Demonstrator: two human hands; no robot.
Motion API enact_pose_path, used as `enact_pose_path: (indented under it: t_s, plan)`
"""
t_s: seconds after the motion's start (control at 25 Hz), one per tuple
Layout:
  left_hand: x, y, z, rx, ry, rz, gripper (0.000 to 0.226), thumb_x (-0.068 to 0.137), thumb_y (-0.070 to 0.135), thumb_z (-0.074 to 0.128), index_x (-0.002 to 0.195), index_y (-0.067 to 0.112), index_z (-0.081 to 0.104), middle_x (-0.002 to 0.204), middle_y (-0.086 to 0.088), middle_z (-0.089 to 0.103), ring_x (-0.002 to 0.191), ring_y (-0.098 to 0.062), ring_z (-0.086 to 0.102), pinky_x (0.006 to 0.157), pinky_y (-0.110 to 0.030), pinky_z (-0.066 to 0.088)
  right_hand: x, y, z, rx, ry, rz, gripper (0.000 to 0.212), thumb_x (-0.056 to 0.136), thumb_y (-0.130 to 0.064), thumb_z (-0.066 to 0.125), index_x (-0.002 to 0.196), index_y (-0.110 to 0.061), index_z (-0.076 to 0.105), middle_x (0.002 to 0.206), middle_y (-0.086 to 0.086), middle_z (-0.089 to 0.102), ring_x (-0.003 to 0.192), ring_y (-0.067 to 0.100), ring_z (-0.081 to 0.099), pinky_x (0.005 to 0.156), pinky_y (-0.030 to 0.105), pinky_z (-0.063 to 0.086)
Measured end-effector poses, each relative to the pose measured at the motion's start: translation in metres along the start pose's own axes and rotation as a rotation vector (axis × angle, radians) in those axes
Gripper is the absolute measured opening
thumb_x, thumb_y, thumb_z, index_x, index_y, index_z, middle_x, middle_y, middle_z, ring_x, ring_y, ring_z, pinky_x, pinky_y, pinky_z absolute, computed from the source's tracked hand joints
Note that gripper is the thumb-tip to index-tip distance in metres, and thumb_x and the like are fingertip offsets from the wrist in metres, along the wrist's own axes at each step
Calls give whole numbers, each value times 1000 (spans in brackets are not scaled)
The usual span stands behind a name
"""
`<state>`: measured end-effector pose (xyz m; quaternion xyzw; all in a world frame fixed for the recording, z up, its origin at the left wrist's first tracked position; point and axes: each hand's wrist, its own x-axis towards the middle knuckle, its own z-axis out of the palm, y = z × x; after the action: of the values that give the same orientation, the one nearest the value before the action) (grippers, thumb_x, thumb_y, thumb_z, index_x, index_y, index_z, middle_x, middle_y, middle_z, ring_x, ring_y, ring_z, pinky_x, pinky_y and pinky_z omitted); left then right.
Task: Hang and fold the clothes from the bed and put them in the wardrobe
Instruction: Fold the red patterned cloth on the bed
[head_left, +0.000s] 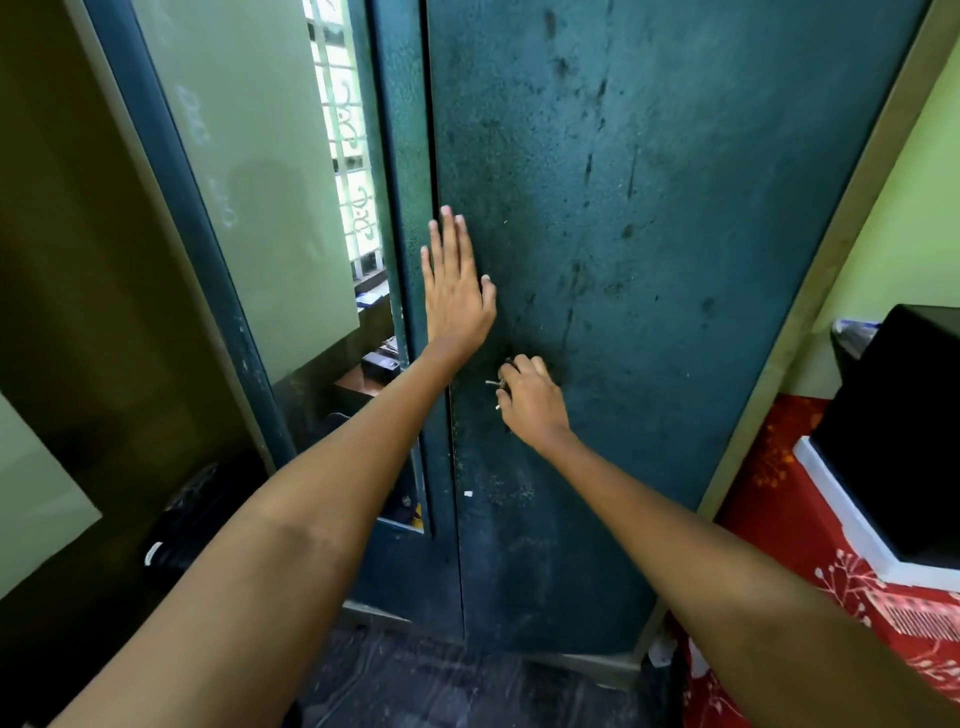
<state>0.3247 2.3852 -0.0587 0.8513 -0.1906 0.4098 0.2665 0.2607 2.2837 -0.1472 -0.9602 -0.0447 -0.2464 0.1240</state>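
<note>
A dark green metal wardrobe (649, 260) fills the middle of the head view, both doors closed. My left hand (457, 291) lies flat with straight fingers across the seam between the two doors. Lower and to the right, my right hand (530, 397) grips the metal door handle (493, 383), of which only a small tip shows past my fingers. The left door carries a tall mirror (249, 182) that reflects a window grille. No clothes and no bed are in view.
A table with a red patterned cloth (779, 519) stands right of the wardrobe, bearing a black box (904, 415) on a white base. A dark bag (192, 519) sits on the floor at the left. The floor (441, 686) in front is dark.
</note>
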Motion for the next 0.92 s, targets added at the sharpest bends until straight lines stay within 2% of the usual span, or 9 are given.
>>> enact_pose_path:
  t_s: [0.16,0.24,0.48,0.72,0.92]
  plan:
    - [19,-11,15,134,4,188,67,94,29,40,149,5,11,156,-18,10,145,-32,5,114,-34,-14,9,-1,11,-37,56,28,25,89,-14,55,111,-3,58,113,10,53,106,27,46,74,37,48]
    - [23,-17,23,150,15,209,67,96,36,39,148,4,13,156,-17,14,144,-32,9,115,-35,-11,11,-3,20,-71,124,46,24,82,-13,63,103,-3,61,106,12,57,98,30,52,70,41,52]
    - [36,-27,40,199,69,253,66,95,42,39,145,1,25,151,-19,27,140,-36,21,116,-40,-4,23,-6,36,-125,240,111,31,65,-16,78,92,-9,64,91,7,59,84,26,57,64,37,51]
    - [47,-37,60,215,147,276,66,93,43,41,142,0,34,147,-20,36,136,-37,30,116,-42,0,35,-2,53,-149,324,128,29,65,-14,76,92,-10,63,87,7,58,81,26,57,66,37,51]
    - [57,-44,77,215,230,301,66,91,45,41,140,0,38,144,-19,41,135,-34,25,116,-41,-1,46,4,70,-243,398,137,33,65,-15,72,94,-10,60,90,8,58,84,26,55,71,38,48]
